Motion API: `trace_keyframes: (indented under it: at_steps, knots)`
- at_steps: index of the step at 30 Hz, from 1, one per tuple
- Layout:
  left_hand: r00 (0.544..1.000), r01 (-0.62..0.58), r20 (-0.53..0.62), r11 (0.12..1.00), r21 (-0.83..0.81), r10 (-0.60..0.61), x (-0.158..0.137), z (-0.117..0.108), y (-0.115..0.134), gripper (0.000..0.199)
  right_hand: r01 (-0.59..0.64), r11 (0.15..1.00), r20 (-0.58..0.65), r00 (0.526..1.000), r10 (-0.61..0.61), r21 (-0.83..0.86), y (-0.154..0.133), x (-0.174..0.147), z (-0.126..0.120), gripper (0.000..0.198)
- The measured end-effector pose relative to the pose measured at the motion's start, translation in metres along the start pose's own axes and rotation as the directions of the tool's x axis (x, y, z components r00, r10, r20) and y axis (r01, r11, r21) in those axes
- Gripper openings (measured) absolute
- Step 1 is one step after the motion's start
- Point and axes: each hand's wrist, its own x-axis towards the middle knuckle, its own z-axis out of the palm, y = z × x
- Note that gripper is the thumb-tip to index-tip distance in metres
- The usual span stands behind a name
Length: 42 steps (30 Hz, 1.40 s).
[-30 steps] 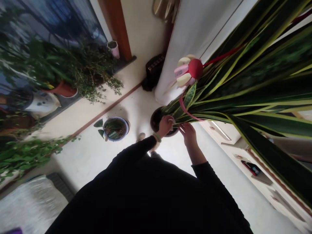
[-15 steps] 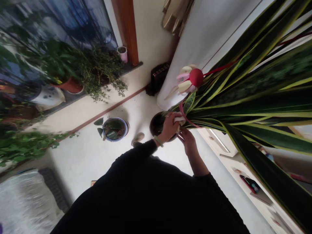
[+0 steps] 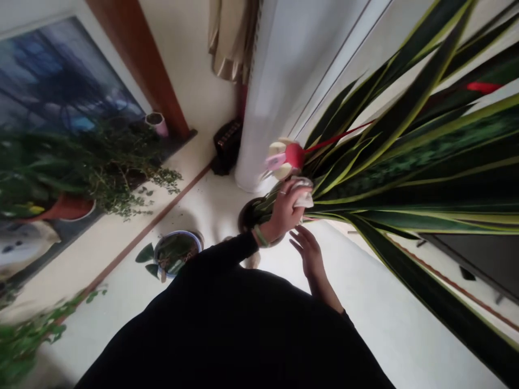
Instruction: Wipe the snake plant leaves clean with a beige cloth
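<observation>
Clutching cloth (image 3: 305, 197), left hand (image 3: 283, 212), right hand (image 3: 310, 253) half-spread

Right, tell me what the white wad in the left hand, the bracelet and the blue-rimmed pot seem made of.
White wad in the left hand: soft, matte cloth or tissue, from its crumpled folds.
Bracelet: perhaps jade or plastic, going by its smooth, pale green band.
Blue-rimmed pot: possibly glazed ceramic, given its blue and white rim; plastic isn't ruled out.

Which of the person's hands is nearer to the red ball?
The left. The left hand, holding a white cloth, is just below the red ball in the picture; the right hand is lower and farther away.
</observation>
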Motion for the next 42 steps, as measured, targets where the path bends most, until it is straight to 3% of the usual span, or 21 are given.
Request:
trace_keyframes:
  at_steps: [4, 10, 15, 18, 21, 26, 29, 33, 36, 37, 42]
  knots:
    - [0.993, -0.032, 0.109, 0.997, -0.074, 0.04, 0.023, -0.009, 0.002, 0.051, 0.188, 0.981, -0.107, 0.977, -0.184, 0.036, -0.018, -0.022, 0.025, 0.056]
    - [0.98, 0.016, 0.2, 0.991, -0.135, 0.012, -0.015, -0.025, -0.01, 0.043, 0.413, 0.911, -0.255, 0.881, -0.398, 0.006, -0.044, -0.042, 0.047, 0.048]
    - [0.947, -0.212, 0.177, 0.934, -0.286, 0.269, 0.0, -0.031, 0.016, 0.046, 0.569, 0.82, -0.323, 0.766, -0.556, -0.062, -0.066, -0.052, 0.056, 0.05]
    - [0.911, -0.276, 0.217, 0.908, -0.315, 0.352, 0.012, -0.026, 0.036, 0.057, 0.612, 0.778, -0.34, 0.707, -0.62, -0.144, -0.075, -0.059, 0.06, 0.052]
    - [0.884, -0.272, 0.291, 0.909, -0.316, 0.366, 0.009, -0.02, 0.041, 0.071, 0.62, 0.754, -0.318, 0.686, -0.655, -0.217, -0.078, -0.065, 0.06, 0.054]
    - [0.896, -0.235, 0.295, 0.918, -0.32, 0.332, 0.007, -0.013, 0.043, 0.07, 0.665, 0.705, -0.348, 0.618, -0.705, -0.246, -0.084, -0.063, 0.054, 0.056]
    - [0.9, -0.268, 0.238, 0.894, -0.359, 0.365, 0.029, -0.008, 0.058, 0.069, 0.741, 0.619, -0.306, 0.544, -0.781, -0.26, -0.099, -0.063, 0.053, 0.058]
    - [0.909, -0.281, 0.201, 0.892, -0.353, 0.366, 0.068, 0.001, 0.085, 0.067, 0.844, 0.433, -0.127, 0.415, -0.901, -0.317, -0.137, -0.068, 0.058, 0.055]
    - [0.915, -0.262, 0.227, 0.918, -0.299, 0.335, 0.073, 0.007, 0.089, 0.065, 0.878, 0.316, -0.018, 0.332, -0.943, -0.358, -0.167, -0.066, 0.062, 0.061]
    - [0.91, -0.272, 0.232, 0.919, -0.287, 0.342, 0.068, 0.008, 0.086, 0.066, 0.873, 0.307, 0.0, 0.332, -0.943, -0.38, -0.174, -0.062, 0.062, 0.065]
    - [0.902, -0.311, 0.208, 0.904, -0.292, 0.378, 0.03, 0.01, 0.059, 0.078, 0.816, 0.377, 0.009, 0.423, -0.906, -0.438, -0.189, -0.035, 0.05, 0.087]
